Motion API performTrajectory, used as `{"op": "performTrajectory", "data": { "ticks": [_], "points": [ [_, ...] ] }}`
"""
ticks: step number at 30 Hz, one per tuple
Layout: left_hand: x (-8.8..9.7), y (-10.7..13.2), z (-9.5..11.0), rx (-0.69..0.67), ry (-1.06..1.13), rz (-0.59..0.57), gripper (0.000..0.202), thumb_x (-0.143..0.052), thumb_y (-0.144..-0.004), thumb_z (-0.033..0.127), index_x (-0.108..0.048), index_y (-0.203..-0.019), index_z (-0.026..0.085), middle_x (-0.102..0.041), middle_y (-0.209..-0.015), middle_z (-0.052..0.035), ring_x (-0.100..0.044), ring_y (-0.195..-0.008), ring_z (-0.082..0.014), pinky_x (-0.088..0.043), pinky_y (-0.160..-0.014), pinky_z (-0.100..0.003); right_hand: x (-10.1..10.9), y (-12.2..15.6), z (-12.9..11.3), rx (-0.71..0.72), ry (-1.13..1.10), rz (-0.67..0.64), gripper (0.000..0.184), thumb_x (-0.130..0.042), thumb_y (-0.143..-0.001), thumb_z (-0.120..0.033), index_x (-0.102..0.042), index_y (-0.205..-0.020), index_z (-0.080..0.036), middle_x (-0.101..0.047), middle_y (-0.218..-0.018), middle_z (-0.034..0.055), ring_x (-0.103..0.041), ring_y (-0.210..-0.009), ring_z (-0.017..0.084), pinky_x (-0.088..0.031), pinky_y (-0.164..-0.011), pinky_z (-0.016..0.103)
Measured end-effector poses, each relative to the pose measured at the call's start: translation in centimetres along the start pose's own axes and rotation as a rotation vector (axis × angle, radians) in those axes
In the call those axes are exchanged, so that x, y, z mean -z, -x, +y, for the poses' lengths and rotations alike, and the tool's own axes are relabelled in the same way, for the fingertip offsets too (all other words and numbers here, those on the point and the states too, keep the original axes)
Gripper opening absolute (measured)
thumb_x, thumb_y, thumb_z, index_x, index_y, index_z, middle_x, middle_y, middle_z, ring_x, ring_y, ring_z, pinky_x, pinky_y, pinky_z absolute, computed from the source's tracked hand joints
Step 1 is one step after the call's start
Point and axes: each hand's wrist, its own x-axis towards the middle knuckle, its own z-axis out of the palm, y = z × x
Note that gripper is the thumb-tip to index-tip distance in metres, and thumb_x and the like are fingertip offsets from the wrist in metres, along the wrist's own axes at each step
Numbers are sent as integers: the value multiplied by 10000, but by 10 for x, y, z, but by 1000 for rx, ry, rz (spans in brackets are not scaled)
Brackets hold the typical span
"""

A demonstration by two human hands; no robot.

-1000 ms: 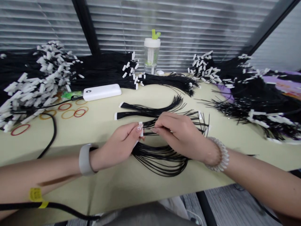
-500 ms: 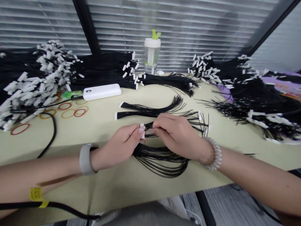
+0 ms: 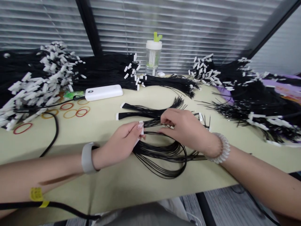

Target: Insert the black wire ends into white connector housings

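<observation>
Black wire bundle (image 3: 162,153) is the piece being worked on, on the table (image 3: 105,139), in the head view, ending in a white connector (image 3: 141,128). Left hand (image 3: 121,144) is mostly closed, thumb and fingers pinching that connector, which sits at the fingertips, just above the table. Strands run right from the connector, pass under the right hand (image 3: 185,128), and sag in long loops on the table below and between both hands. Right hand is partly curled, fingers in among the upper strands and touching them; cannot tell if it is gripping firmly or only parting them.

Two finished-looking black wire bunches (image 3: 145,114) lie side by side just above the hands, white ends pointing left. Left wrist has a grey band (image 3: 87,158); right wrist has a pale coil bracelet (image 3: 223,149). Yellow tag (image 3: 36,193) sits on a black cable (image 3: 23,205) over the left forearm.

Further left: loose rubber bands (image 3: 70,112), another black cable (image 3: 54,135), white power bank (image 3: 103,93). Big heaps of black wires with white connectors (image 3: 37,83) line the back and both sides of the table. Clear bottle with white lid (image 3: 153,56) stands at the back, in front of window blinds (image 3: 164,25).
</observation>
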Motion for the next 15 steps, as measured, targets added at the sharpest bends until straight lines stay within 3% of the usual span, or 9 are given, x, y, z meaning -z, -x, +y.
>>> {"op": "performTrajectory", "data": {
  "ticks": [3, 6, 12, 15],
  "points": [
    [0, 0, -2, 35, 37, 98, 353, -309, -858, 389, -478, -649, 160, -486, -615, 18, -434, -576, -99, -359, -543, -204, 8, 1, 7, -61, 44, 24, 337, -632, -636, -440, -463, -738, -167, -495, -667, -18, -407, -554, 75, -290, -496, 189],
    [0, -2, -5, 51, 72, 199, 357, -321, -850, 409, -494, -662, 160, -512, -641, 12, -450, -596, -106, -365, -559, -208, 18, 4, 7, -58, 26, 82, 382, -604, -643, -503, -445, -730, -166, -456, -608, -27, -366, -504, 62, -280, -471, 183],
    [-3, -6, -16, 85, 255, 329, 349, -366, -818, 469, -510, -709, 171, -557, -685, 11, -487, -644, -118, -373, -595, -221, 29, 9, 3, -2, 162, 376, 354, -588, -689, -449, -425, -610, -145, -426, -607, -2, -376, -541, 69, -291, -500, 199],
    [-3, -7, -18, 100, 259, 349, 356, -378, -807, 484, -518, -713, 171, -562, -693, 8, -487, -646, -119, -368, -598, -226, 33, 11, 0, 21, 217, 363, 383, -567, -718, -419, -391, -527, -137, -381, -555, -6, -341, -516, 62, -259, -482, 205]
  ]
}}
